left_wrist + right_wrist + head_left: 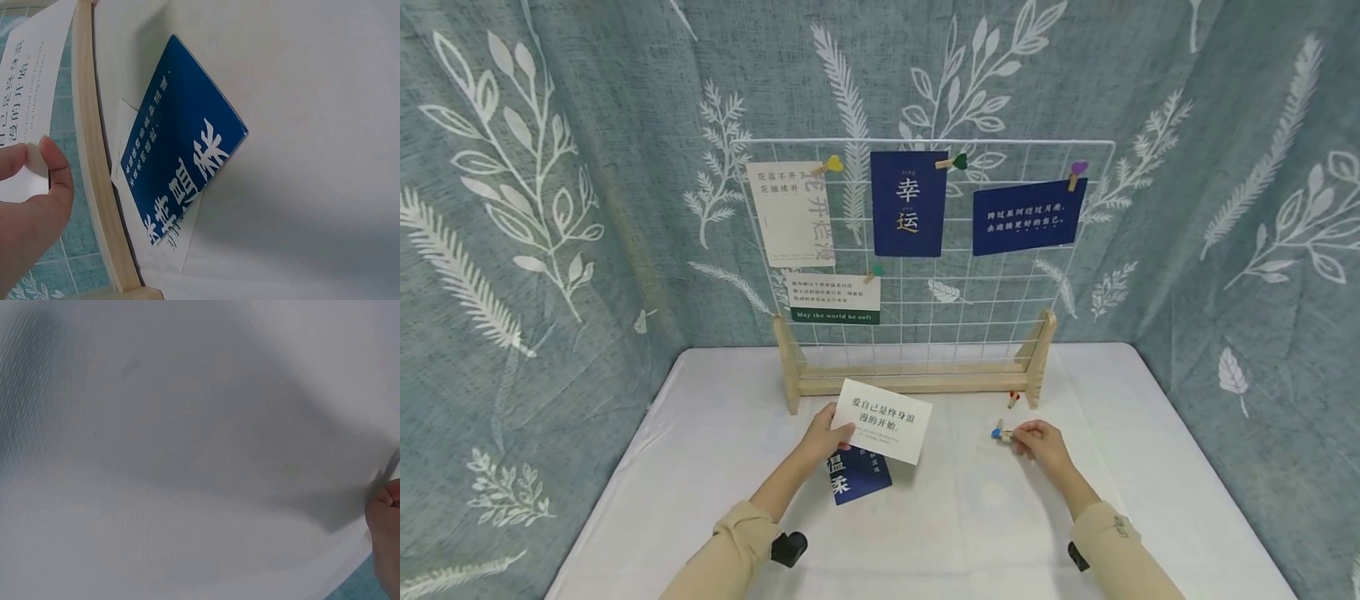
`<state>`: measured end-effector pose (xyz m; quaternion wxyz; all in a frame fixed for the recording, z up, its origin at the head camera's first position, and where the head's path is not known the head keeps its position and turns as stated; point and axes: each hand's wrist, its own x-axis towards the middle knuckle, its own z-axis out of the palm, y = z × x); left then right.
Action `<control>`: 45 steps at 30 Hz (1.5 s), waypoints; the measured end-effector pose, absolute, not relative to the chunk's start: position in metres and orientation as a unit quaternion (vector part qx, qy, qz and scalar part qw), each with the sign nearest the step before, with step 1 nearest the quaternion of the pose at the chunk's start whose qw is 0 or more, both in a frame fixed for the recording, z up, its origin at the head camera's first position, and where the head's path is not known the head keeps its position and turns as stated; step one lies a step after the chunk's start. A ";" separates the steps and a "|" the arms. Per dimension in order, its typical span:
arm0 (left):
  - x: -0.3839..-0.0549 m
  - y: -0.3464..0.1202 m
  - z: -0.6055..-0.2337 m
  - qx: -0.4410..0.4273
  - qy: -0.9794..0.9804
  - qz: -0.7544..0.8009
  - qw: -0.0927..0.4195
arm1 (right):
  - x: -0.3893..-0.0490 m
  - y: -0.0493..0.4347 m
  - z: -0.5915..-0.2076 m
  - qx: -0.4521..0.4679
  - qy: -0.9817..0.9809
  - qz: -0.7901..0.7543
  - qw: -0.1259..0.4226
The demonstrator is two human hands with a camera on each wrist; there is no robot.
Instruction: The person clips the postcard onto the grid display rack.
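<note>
My left hand [823,437] pinches a white card [883,421] with dark Chinese print by its left edge, above the table. In the left wrist view, thumb and finger grip that card [34,81] at the left side. Below it a dark blue card [857,479] lies on the table; the left wrist view shows a pale printed card [190,234] partly hidden under it. At the right, my right hand [1041,446] pinches the wooden end of a small clothespin [1002,433] with a blue top. Only part of this hand [387,519] enters the right wrist view.
A white wire grid [955,325] stands on a wooden base [910,383] at the back. Clothespins hold two pale cards [790,212] and two blue cards [908,204] on it. A red-topped clothespin [1013,399] lies near its right foot. Patterned cloth surrounds the white table [970,533].
</note>
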<state>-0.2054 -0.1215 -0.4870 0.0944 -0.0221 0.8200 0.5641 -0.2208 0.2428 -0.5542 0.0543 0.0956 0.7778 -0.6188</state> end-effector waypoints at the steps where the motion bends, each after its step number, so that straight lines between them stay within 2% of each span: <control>1: -0.206 -0.120 -0.486 -0.019 0.819 0.565 0.096 | -0.221 0.242 -0.553 0.096 0.772 -0.626 0.052; 17: -0.217 -0.099 -0.480 -0.026 0.804 0.584 0.107 | -0.216 0.230 -0.540 0.062 0.758 -0.647 0.057; 21: -0.220 -0.097 -0.479 -0.032 0.807 0.580 0.105 | -0.216 0.231 -0.545 0.034 0.738 -0.673 0.039; 26: -0.223 -0.095 -0.477 -0.028 0.806 0.584 0.093 | -0.220 0.233 -0.553 -0.043 0.703 -0.710 0.003; 29: -0.225 -0.094 -0.475 -0.022 0.801 0.592 0.086 | -0.222 0.229 -0.547 -0.039 0.709 -0.704 -0.009; 37: -0.228 -0.086 -0.474 -0.021 0.788 0.611 0.071 | -0.222 0.223 -0.523 0.051 0.743 -0.668 -0.009; 45: -0.233 -0.076 -0.473 -0.027 0.770 0.635 0.055 | -0.226 0.221 -0.524 0.009 0.752 -0.658 -0.038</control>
